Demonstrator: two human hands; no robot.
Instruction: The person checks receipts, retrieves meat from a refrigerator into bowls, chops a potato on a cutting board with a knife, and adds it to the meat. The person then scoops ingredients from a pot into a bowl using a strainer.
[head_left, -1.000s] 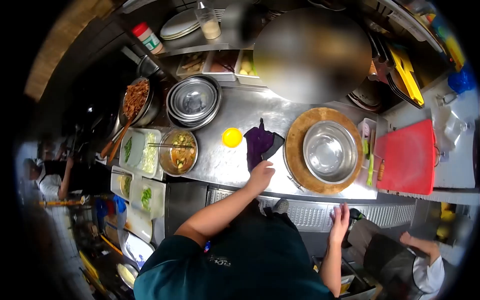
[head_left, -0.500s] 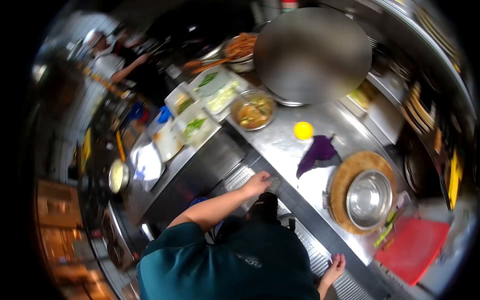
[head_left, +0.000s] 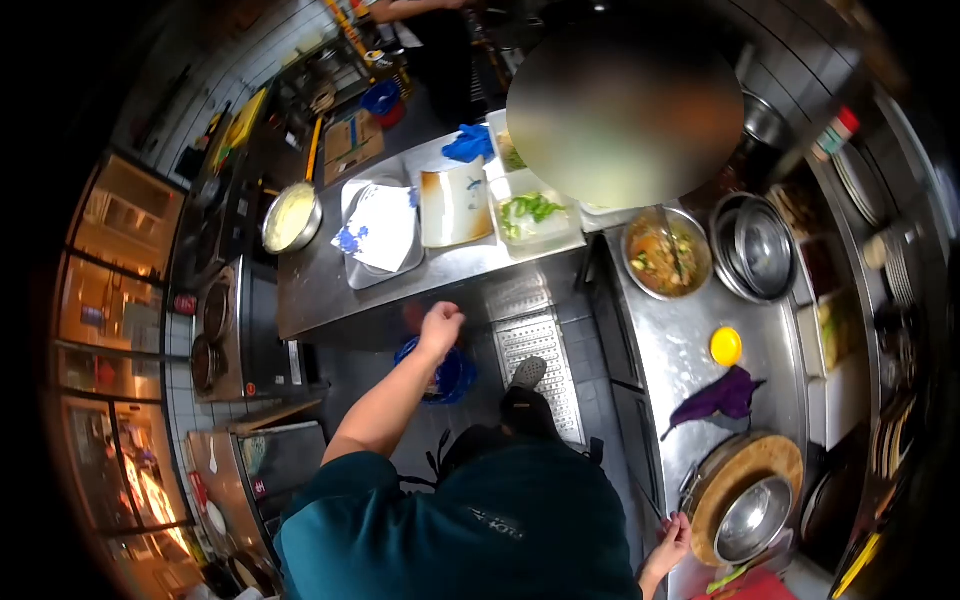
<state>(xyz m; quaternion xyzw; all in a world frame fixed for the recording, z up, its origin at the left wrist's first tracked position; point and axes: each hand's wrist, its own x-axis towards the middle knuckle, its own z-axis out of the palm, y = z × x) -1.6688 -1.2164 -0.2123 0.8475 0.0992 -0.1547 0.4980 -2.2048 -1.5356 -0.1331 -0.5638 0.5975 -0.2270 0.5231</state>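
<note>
My left hand hangs over the floor aisle, fingers curled in with nothing showing in them. Below it on the floor is a blue basket-like container. At the edge of the right-hand counter is my right hand, its fingers loosely bent and apart, holding nothing visible. Closest to that hand are a round wooden chopping board and a steel bowl resting on it. Farther along that counter lie a dark purple, crumpled piece and a small round yellow thing.
A steel bowl of mixed food and nested steel bowls stand on the right counter. The far counter holds a rectangular plate, a cloth-covered tray and a tub of greens. Another person stands behind.
My view has turned left, bringing the far counter and the floor aisle nearer the middle. My left hand now appears farther left, away from the right counter. Neither hand has picked anything up.
</note>
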